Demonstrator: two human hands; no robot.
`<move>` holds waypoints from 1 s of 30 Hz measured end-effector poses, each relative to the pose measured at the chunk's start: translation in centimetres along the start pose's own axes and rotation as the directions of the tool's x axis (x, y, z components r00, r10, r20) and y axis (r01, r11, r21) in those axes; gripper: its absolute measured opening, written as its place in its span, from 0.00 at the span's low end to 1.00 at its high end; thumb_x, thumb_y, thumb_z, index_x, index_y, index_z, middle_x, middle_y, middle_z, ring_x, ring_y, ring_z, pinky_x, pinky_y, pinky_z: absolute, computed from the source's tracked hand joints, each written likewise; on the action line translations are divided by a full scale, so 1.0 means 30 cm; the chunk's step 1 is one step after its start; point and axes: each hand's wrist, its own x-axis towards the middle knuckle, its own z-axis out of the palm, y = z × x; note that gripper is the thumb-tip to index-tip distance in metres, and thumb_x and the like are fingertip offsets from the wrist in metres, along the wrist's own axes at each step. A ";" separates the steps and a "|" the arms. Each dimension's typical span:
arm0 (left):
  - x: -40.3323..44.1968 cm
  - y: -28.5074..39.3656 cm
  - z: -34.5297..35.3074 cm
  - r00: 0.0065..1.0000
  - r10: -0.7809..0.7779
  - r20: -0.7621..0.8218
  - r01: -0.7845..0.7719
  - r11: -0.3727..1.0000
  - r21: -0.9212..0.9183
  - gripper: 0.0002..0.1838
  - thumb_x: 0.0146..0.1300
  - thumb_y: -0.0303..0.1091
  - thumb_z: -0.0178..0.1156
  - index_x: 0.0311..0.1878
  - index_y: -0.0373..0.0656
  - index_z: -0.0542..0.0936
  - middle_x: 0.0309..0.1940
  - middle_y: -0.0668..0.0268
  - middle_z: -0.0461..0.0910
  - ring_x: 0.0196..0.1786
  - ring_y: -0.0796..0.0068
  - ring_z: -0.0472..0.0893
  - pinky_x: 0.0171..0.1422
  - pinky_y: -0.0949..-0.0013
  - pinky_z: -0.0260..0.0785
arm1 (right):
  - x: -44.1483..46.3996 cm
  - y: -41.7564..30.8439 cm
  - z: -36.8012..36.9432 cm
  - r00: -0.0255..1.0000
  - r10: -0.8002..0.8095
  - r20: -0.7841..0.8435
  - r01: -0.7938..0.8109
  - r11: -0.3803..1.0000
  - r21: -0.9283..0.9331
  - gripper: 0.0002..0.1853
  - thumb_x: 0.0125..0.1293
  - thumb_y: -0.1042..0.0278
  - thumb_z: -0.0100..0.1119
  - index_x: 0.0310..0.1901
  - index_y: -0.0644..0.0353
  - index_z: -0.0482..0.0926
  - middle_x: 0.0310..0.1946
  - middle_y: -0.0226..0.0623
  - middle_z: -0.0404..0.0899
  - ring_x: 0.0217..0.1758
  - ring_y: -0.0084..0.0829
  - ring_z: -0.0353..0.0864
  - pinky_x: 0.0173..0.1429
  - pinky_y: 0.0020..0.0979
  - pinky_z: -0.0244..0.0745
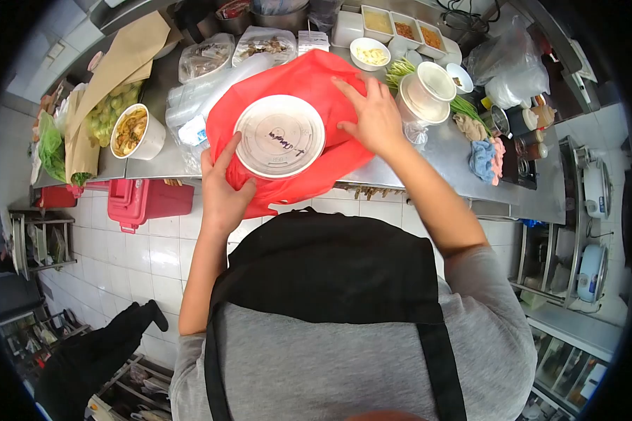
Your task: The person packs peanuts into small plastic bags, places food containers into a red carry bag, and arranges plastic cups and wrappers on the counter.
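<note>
A round white lidded tub (280,136) with dark handwriting on its lid stands on a spread red plastic bag (344,158) at the front of the steel counter. My left hand (226,184) is at the tub's left side, its fingers apart and touching the rim and the bag. To the right of the tub, my right hand (373,116) rests on the red bag with its fingers spread. The bag lies around and under the tub, its front edge hanging over the counter's edge.
An open tub of food (137,132) stands left, near brown paper (112,63). Stacked white tubs (425,95), a small bowl (370,54) and cloths (483,160) are right. Below the counter is a red cooler box (147,203). Another person in black (91,358) is at lower left.
</note>
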 end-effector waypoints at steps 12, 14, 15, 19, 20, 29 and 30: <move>0.016 0.109 -0.065 0.988 0.138 0.068 -0.150 0.956 0.252 0.40 0.41 0.24 0.69 0.64 0.50 0.69 0.66 0.50 0.55 0.67 0.50 0.61 0.70 0.58 0.57 | 0.059 0.511 -0.429 0.772 0.605 -0.196 -0.204 0.527 0.825 0.16 0.63 0.73 0.57 0.50 0.69 0.70 0.46 0.49 0.76 0.44 0.36 0.82 0.40 0.30 0.80; 0.053 0.153 -0.096 0.973 0.224 0.050 -0.228 0.927 0.298 0.36 0.42 0.22 0.68 0.60 0.52 0.73 0.68 0.52 0.55 0.69 0.51 0.60 0.71 0.57 0.55 | -0.114 0.734 -0.330 0.703 0.712 -0.009 -0.562 0.563 0.606 0.18 0.62 0.63 0.60 0.46 0.69 0.71 0.40 0.47 0.77 0.33 0.35 0.83 0.29 0.28 0.78; 0.088 0.172 -0.103 0.970 0.239 0.033 -0.239 0.933 0.269 0.33 0.43 0.21 0.67 0.57 0.52 0.75 0.68 0.53 0.55 0.69 0.51 0.59 0.71 0.56 0.54 | -0.176 0.752 -0.258 0.609 0.774 0.170 -0.730 0.465 0.501 0.21 0.61 0.59 0.62 0.45 0.69 0.71 0.38 0.46 0.77 0.29 0.35 0.82 0.27 0.28 0.78; 0.228 0.261 -0.094 0.897 0.377 0.230 -0.435 0.846 0.310 0.22 0.41 0.19 0.64 0.44 0.48 0.82 0.70 0.59 0.55 0.71 0.51 0.57 0.72 0.53 0.53 | -0.278 0.709 -0.072 0.353 0.774 0.526 -0.851 0.032 0.525 0.24 0.59 0.55 0.62 0.43 0.71 0.70 0.35 0.45 0.73 0.28 0.38 0.81 0.29 0.32 0.81; 0.260 0.265 -0.070 0.848 0.455 0.273 -0.526 0.784 0.329 0.21 0.41 0.19 0.63 0.43 0.47 0.82 0.70 0.59 0.57 0.70 0.51 0.59 0.71 0.53 0.55 | -0.278 0.718 -0.038 0.365 0.751 0.550 -0.792 -0.059 0.608 0.23 0.60 0.57 0.61 0.44 0.71 0.70 0.35 0.46 0.72 0.29 0.39 0.81 0.30 0.33 0.81; 0.534 0.237 0.065 0.696 0.548 0.464 -0.708 0.634 0.312 0.26 0.44 0.12 0.52 0.46 0.47 0.81 0.60 0.61 0.69 0.59 0.57 0.73 0.58 0.60 0.70 | -0.358 0.844 -0.163 0.469 0.741 0.481 -0.688 -0.035 0.725 0.15 0.63 0.68 0.51 0.47 0.71 0.70 0.44 0.47 0.74 0.40 0.41 0.79 0.42 0.39 0.83; 0.549 0.252 0.067 0.679 0.559 0.476 -0.725 0.612 0.316 0.27 0.44 0.12 0.52 0.48 0.47 0.81 0.61 0.60 0.69 0.59 0.57 0.73 0.58 0.60 0.69 | -0.370 0.854 -0.231 0.487 0.741 0.463 -0.715 0.034 0.698 0.16 0.63 0.68 0.51 0.47 0.71 0.70 0.44 0.47 0.75 0.40 0.40 0.80 0.41 0.38 0.83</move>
